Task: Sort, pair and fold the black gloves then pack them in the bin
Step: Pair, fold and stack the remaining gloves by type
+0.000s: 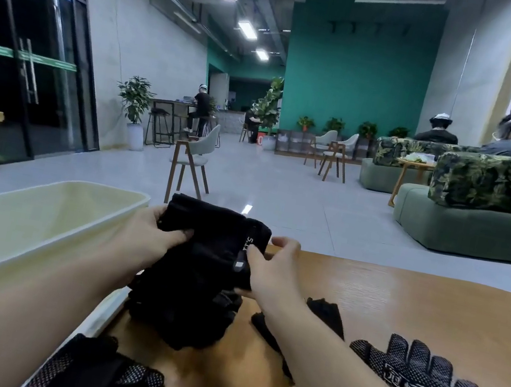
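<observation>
Left hand, right hand both pinch folded glove pair at desk's left edge; bin just left, nearer left hand.

My right arm lies across a black glove on the table, so only its two ends show. The dotted glove beside it runs off the right edge at the cuff. Another dotted glove is cut by the bottom edge. My left hand hides its fingertips behind the bundle, whose white lettering I cannot read whole.
</observation>
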{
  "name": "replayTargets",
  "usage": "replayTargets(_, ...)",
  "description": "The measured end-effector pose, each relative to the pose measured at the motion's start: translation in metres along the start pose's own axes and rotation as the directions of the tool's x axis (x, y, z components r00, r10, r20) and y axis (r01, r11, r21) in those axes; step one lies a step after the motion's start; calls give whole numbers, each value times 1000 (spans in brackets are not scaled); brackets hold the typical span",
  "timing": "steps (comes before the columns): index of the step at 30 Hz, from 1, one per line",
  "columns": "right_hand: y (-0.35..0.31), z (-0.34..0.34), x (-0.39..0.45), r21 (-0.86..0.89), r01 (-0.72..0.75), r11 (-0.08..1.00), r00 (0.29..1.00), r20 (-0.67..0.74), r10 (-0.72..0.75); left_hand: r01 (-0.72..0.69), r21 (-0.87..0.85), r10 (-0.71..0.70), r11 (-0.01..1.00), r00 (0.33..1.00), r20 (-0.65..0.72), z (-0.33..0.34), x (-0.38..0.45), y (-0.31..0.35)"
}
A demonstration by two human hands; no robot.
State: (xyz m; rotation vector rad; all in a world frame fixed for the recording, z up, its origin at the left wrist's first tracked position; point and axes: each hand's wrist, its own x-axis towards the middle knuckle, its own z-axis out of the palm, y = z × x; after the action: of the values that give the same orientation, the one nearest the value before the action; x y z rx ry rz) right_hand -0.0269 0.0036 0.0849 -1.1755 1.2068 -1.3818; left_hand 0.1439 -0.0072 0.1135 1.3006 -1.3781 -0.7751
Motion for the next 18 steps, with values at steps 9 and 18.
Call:
replayTargets(9, 15, 24, 32, -132, -254, 958, 950, 155, 273, 107, 357, -71, 928, 991, -112, -15, 39, -44)
replayTargets(18, 36, 31, 31, -429, -88, 899, 987, 81, 136, -280, 792, 131, 543, 959, 249, 7, 19, -19)
